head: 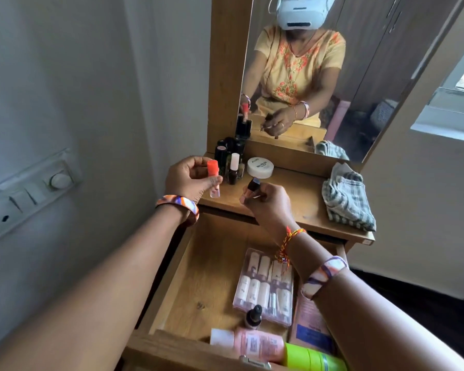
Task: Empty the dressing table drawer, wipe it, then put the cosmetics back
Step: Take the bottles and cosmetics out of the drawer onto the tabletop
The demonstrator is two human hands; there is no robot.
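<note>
The left hand (189, 180) pinches a small orange-capped bottle (213, 178) between thumb and fingers, and the right hand (268, 203) grips a dark-capped bottle (252, 186); both are held over the dressing table top (300, 202) near its back left corner, where dark bottles and a white jar (260, 167) stand. A checked cloth (346, 196) lies at the right edge. Below, the open drawer (198, 277) holds a clear pack of tubes (265, 286), a dropper bottle (253, 315), a pink bottle (252, 344) and a green tube (314, 358).
</note>
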